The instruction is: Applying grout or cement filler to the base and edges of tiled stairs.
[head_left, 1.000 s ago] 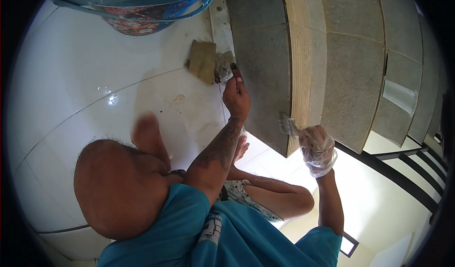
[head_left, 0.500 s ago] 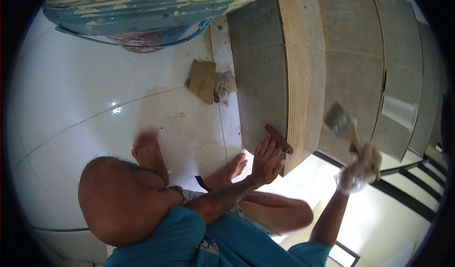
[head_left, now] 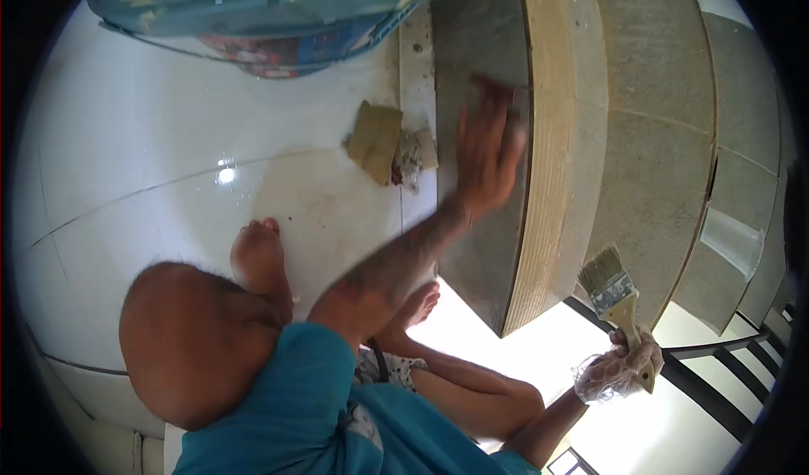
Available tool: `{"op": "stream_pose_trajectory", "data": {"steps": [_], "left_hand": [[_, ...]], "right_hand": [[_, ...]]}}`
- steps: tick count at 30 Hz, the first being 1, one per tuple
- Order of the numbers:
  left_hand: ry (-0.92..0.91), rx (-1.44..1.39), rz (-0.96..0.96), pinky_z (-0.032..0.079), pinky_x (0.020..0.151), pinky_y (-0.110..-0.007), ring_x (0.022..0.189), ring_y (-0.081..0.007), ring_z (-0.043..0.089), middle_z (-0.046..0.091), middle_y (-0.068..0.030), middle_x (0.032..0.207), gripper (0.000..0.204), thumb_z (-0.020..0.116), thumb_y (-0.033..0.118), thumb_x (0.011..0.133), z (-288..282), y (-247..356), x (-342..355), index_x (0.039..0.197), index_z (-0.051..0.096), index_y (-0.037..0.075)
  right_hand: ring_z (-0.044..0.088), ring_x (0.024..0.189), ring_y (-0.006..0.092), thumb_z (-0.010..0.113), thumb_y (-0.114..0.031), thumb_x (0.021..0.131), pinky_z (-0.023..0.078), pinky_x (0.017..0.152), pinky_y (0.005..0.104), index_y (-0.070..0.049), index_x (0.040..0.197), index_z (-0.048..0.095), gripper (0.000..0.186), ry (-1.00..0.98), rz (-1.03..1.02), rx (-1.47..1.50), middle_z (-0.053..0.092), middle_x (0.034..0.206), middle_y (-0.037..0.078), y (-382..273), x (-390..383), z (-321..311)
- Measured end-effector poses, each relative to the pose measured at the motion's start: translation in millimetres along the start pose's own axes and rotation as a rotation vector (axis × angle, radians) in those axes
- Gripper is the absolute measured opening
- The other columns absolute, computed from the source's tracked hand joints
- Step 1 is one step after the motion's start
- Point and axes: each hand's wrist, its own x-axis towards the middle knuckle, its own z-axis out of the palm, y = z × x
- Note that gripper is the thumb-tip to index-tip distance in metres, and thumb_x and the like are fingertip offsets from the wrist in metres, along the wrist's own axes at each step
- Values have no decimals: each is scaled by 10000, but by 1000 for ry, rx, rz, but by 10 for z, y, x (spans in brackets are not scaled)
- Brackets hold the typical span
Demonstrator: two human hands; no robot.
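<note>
My left hand (head_left: 489, 165) reaches out over the grey tiled step face (head_left: 476, 247), close to its wood-coloured edge strip (head_left: 552, 129). Its blurred fingers hold a flat reddish-brown strip (head_left: 495, 90) against the tile; the exact kind of the strip is not clear. In a thin clear plastic glove, my right hand (head_left: 619, 365) is closed round the pale wooden handle of a wide paintbrush (head_left: 608, 285). The brush's bristles point up and to the left, beside the steps.
A blue bucket (head_left: 295, 49) with pale splashes stands at the far left. Scraps of brown board (head_left: 375, 142) and crumpled debris lie on the white tiled floor (head_left: 152, 146). A translucent plastic container (head_left: 733, 241) sits on a step, above black railing bars (head_left: 708, 391).
My left hand has slid the reddish-brown strip away from me along the step face. My right hand has lowered toward me with the paintbrush.
</note>
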Motion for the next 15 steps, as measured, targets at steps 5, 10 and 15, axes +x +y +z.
{"op": "stream_pose_trajectory", "data": {"steps": [5,10,15], "left_hand": [[61,159,88,88,1057,-547,1315,-372,232,286,-257,1384,677,310,480,907,9,40,20,1371,247,-10],[140,14,18,73,1052,-564,1313,-379,231,277,-263,1385,743,370,515,876,45,106,-73,1360,246,-35],[91,96,-44,54,1062,-546,1315,-371,234,282,-262,1383,742,409,505,854,-90,-88,142,1347,273,-33]], "right_hand": [[499,501,116,437,-325,936,413,402,209,31,870,456,362,144,-216,-25,505,697,93,-38,123,115],[508,581,118,297,-439,944,400,391,177,12,907,468,484,72,-366,-211,457,848,92,113,166,71],[473,496,96,440,-307,935,410,414,193,19,815,452,348,166,-120,193,506,686,109,-87,194,300]]}}
